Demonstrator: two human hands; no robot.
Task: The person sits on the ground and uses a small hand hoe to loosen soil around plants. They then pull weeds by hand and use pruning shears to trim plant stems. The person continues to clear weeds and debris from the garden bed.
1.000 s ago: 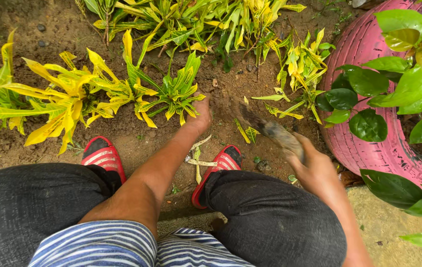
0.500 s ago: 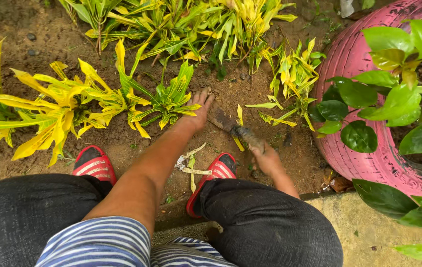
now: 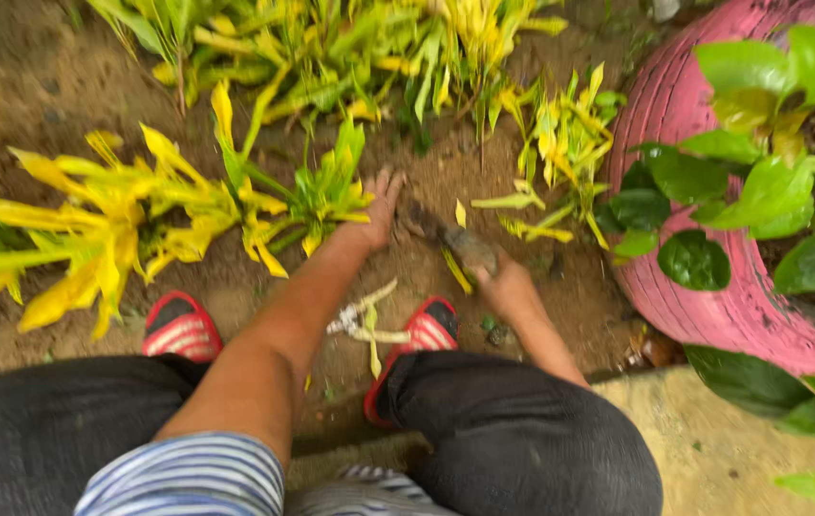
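My left hand (image 3: 379,205) rests flat on the soil, fingers spread, beside a small green and yellow plant (image 3: 326,186). A soil-caked hand trowel (image 3: 450,239) is gripped in my right hand (image 3: 508,287); its blade points up and left into the earth just right of my left hand. Both hands work the bare patch of soil (image 3: 446,172) between the plants. I am crouching, with my red sandals (image 3: 183,325) on the ground and my dark-trousered knees at the bottom of the view.
A pink painted tyre planter (image 3: 675,277) with broad green leaves (image 3: 771,191) stands at the right. Yellow-leaved plants (image 3: 92,220) fill the left, more green and yellow foliage (image 3: 369,48) the top. Torn leaf scraps (image 3: 369,330) lie between my feet. A concrete kerb (image 3: 713,449) runs at lower right.
My right hand has brought the trowel up and left, from beside the tyre planter to the soil next to my left hand. The left hand has stayed planted by the small plant.
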